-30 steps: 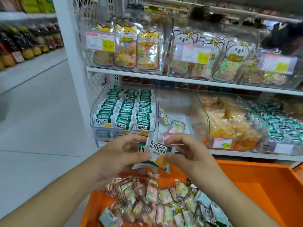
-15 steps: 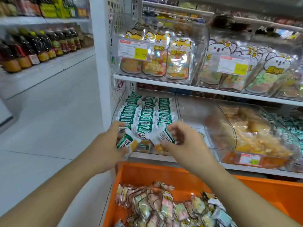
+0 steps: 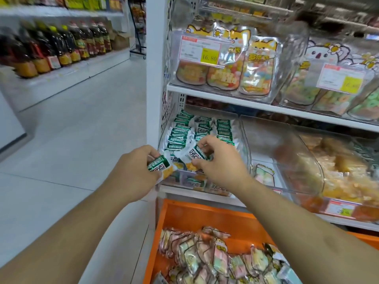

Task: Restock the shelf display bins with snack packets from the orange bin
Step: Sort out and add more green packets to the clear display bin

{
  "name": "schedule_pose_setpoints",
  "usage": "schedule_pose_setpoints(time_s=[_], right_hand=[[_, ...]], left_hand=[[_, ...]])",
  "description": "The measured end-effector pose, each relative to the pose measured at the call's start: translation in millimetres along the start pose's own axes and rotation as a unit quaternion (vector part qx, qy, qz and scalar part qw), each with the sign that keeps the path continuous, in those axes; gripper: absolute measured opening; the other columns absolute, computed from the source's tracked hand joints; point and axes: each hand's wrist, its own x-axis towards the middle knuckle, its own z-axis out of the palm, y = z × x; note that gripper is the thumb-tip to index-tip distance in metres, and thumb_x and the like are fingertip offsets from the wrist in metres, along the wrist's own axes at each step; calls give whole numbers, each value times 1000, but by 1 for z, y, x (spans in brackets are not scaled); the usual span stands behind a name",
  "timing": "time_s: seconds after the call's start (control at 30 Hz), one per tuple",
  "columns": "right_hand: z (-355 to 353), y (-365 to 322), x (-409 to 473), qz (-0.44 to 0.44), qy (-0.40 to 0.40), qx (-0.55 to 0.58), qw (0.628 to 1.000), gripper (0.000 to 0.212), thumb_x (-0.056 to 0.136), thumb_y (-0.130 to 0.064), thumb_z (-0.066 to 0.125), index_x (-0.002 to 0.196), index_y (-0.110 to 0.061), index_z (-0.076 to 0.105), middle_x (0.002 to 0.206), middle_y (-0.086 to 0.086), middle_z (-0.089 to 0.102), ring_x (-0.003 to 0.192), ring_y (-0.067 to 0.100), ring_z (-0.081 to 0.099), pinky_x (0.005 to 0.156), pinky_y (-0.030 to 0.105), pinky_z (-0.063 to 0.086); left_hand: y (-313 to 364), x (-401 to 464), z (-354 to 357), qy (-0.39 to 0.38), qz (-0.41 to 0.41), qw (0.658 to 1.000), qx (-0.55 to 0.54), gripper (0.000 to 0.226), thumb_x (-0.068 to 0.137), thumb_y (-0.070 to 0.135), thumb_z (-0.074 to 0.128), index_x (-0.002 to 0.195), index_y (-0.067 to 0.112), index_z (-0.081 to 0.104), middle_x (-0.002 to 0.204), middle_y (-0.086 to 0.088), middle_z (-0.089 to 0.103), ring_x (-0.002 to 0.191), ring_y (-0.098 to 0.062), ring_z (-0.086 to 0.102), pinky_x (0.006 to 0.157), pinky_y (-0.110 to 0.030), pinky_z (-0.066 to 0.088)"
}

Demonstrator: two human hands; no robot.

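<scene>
At the front lip of the clear bin (image 3: 244,140) of green-and-white packets, each hand pinches one packet. The left hand (image 3: 134,171) grips a packet (image 3: 159,166) by its middle; the right hand (image 3: 220,160) nips another (image 3: 193,154) between thumb and fingertips. They look light, crinkly and slippery, best taken by the flat body or a sealed end.

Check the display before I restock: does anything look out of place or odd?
One thing: the clear bin beside the full bin of green packets is nearly empty, with a single pastel packet at its bottom. Nothing looks spilled or damaged.
</scene>
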Motion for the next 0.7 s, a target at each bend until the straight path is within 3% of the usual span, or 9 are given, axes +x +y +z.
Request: schedule_pose_setpoints(time_s=[0.07,0.2,0.33,0.47,0.7], right_hand=[[0,1,0,-18,-21,-35,999,34,90,-31,83,114,-31,59,107,-6,66,89,15,62,68,24,49],[-9,-1,3,-51,-56,-116,990,35,92,-31,80,120,-31,58,108,-1,69,91,22,64,81,40,59],[-20,-7,8,-70,-89,-203,973,36,93,-30,78,121,-32,55,102,2,71,91,27,67,77,45,62],[-23,-13,8,-95,-96,-268,954,32,93,-26,75,116,-29,54,93,2,70,82,28,64,65,37,57],[-24,-14,8,-97,-98,-285,948,33,93,-23,74,121,-28,57,101,3,71,92,29,66,68,36,56]], left_hand=[[1,1,1,6,-2,1000,-4,34,93,18,79,115,33,58,124,7,71,89,-9,61,58,-12,36],[5,1,4,23,13,1000,-8,36,93,18,79,117,34,59,128,6,72,86,-4,60,54,-7,36],[7,3,7,43,44,998,-6,36,94,15,77,120,34,62,125,4,72,81,-1,61,50,-7,40],[9,8,13,62,76,995,33,40,95,14,75,131,30,64,129,2,71,102,-14,64,69,-13,45],[12,21,27,78,159,978,114,47,101,14,65,144,32,60,137,4,63,118,-19,59,93,-33,52]])
